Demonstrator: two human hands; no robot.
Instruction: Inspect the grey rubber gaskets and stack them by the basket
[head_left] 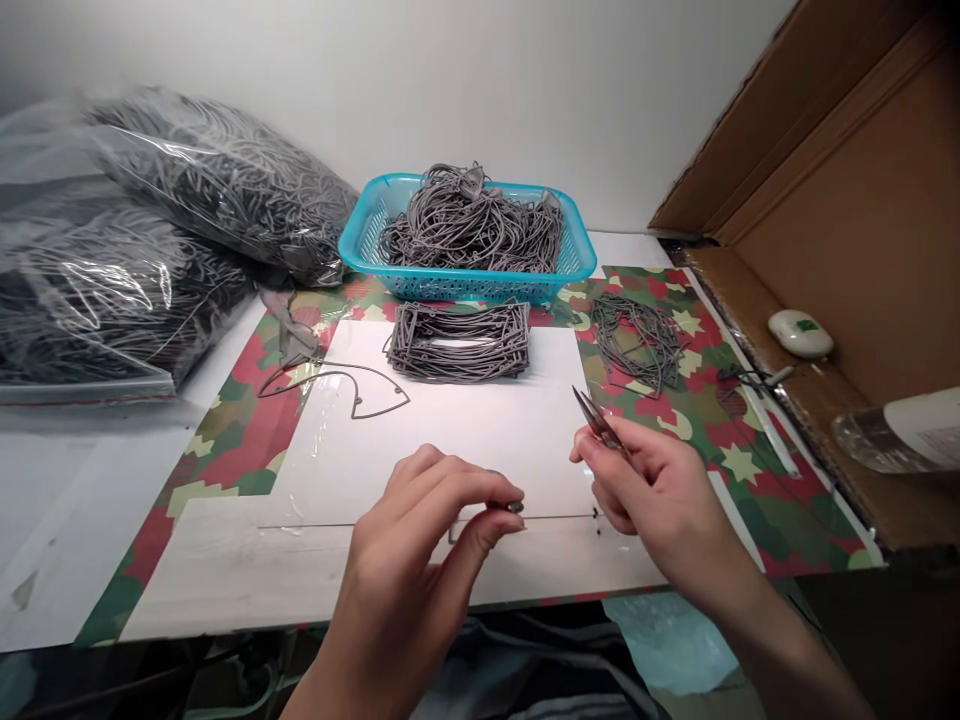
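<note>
My left hand [420, 540] is closed in a pinch above the front of the white sheet [480, 440]. A small dark grey piece [514, 507] shows between thumb and forefinger; most of it is hidden, and its kind is unclear. To the right, my right hand [645, 480] grips pointed metal tweezers [600, 418], tips aimed up and left, apart from the grey piece. Beyond the hands lies a neat stack of thin grey rectangular gaskets [459, 372]. A single curved gasket [382, 408] rests flat at the sheet's left.
Behind the stack stands a blue basket [469, 285] heaped with grey gaskets. Two clear bags [112, 300] of similar parts fill the left. A loose gasket pile [637, 345] lies at right. A cardboard wall [847, 200], white oval object [801, 333] and bottle [915, 430] border the right.
</note>
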